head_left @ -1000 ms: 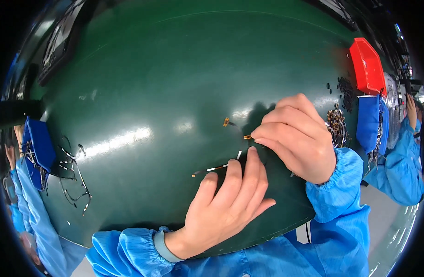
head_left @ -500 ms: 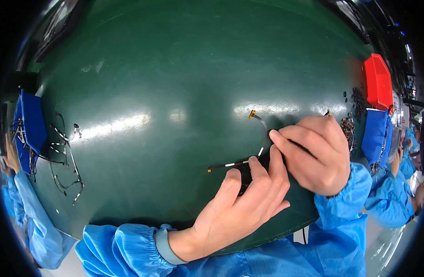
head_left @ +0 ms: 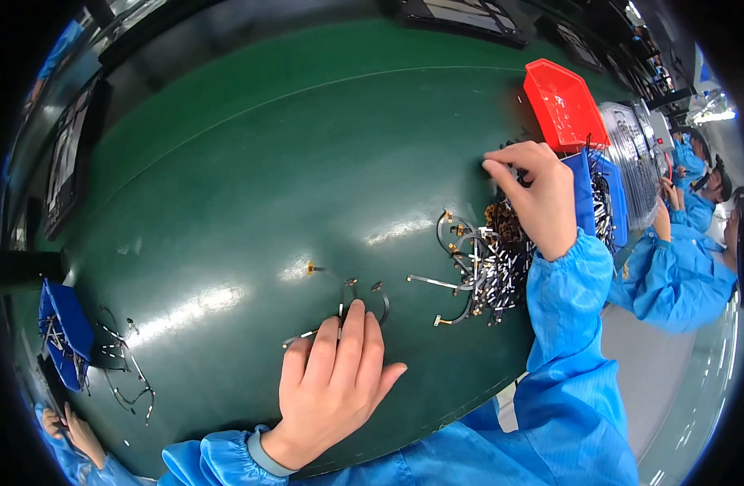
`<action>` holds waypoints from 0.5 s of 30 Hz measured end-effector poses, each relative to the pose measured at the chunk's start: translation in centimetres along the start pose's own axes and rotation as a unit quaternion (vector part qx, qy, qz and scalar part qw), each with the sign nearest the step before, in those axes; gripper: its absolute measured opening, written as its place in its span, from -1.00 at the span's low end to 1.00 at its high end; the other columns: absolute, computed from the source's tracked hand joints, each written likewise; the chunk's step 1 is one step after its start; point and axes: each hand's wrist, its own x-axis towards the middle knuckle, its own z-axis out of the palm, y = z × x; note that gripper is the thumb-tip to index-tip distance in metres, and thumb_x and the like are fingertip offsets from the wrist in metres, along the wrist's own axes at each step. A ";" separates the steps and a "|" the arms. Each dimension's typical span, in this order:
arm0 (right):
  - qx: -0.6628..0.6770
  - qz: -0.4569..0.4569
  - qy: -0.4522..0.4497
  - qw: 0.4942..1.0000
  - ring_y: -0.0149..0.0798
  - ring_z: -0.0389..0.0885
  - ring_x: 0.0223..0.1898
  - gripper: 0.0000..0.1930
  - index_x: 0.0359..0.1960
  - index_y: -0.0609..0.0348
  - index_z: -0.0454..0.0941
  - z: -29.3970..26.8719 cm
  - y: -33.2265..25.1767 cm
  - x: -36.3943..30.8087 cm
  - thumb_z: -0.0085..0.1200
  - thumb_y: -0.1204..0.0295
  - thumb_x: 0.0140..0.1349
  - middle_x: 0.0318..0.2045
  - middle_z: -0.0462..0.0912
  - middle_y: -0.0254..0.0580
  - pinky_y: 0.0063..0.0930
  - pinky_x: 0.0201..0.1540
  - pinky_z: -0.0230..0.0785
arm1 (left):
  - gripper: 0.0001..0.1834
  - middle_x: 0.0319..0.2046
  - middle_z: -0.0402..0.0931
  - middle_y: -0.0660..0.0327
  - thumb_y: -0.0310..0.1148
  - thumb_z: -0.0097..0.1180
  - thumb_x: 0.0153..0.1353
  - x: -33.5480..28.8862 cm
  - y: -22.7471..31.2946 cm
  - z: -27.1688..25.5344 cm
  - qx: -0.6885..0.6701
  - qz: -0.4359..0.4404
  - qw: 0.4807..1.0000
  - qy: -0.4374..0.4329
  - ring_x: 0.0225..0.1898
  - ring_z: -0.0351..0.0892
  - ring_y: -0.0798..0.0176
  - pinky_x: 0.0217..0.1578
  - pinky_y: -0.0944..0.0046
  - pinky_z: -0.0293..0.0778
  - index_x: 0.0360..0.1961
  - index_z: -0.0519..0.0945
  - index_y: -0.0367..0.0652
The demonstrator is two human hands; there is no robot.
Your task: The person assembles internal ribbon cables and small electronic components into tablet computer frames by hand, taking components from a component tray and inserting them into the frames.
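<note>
Green surface (head_left: 226, 178): spread before us, bending toward the rim of the fisheye view.
Our left hand (head_left: 331, 381): fingers extended and unclenched over thin dark cables (head_left: 386, 304), grasping nothing that we can see; an orange-ended connector (head_left: 310, 268) lies just beyond the fingers.
Our right hand (head_left: 538, 198): raised by the heaped cables (head_left: 497, 279), thumb and forefinger close together; we cannot tell whether they pinch anything.
Right-side bins: red bin (head_left: 537, 101) with small pale bits inside; blue bin (head_left: 582, 186) beside it, holding more cables.
Far left: second blue bin (head_left: 77, 320), loose cables (head_left: 129, 356) near it.
Risk, our judgement: a sliding left palm could kink the cables or skew their ends; a sleeve (head_left: 570, 300) brushing the heap could snag and tangle strands.
Obscured: cable middles under our fingers; black pieces (head_left: 514, 152) partly behind the right hand; co-workers cropped at both edges.
</note>
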 end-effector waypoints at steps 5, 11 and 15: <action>0.000 -0.033 0.000 0.999 -0.13 0.55 -0.26 -0.85 -0.33 0.21 0.71 0.9 -0.8 -0.1 0.29 0.55 0.01 -0.35 0.66 -0.18 -0.35 -0.17 0.44 | -0.47 0.07 0.52 0.19 0.08 -0.12 0.33 0.0 -0.4 0.0 0.010 -0.003 1.000 0.009 0.01 0.45 0.18 -0.09 0.15 0.29 -0.04 0.61 -0.15; 0.052 0.036 0.012 0.998 -0.29 0.57 -0.25 -0.81 -0.22 0.23 0.71 -0.1 -0.7 -1.1 0.24 0.59 0.09 -0.26 0.68 -0.19 -0.50 -0.25 0.36 | -0.48 0.08 0.52 0.21 0.07 -0.16 0.36 0.0 -0.6 -0.2 0.006 0.017 0.999 0.031 0.01 0.46 0.19 -0.08 0.16 0.30 -0.07 0.63 -0.13; 0.049 0.005 -0.004 0.999 -0.15 0.60 -0.27 -0.84 -0.32 0.22 0.71 0.5 -1.1 -0.6 0.30 0.56 0.00 -0.39 0.69 -0.14 -0.38 -0.19 0.45 | -0.51 0.05 0.51 0.12 0.01 -0.10 0.34 0.2 -1.1 0.1 -0.029 -0.009 0.999 0.035 -0.06 0.48 0.16 -0.15 0.19 0.37 -0.08 0.61 -0.19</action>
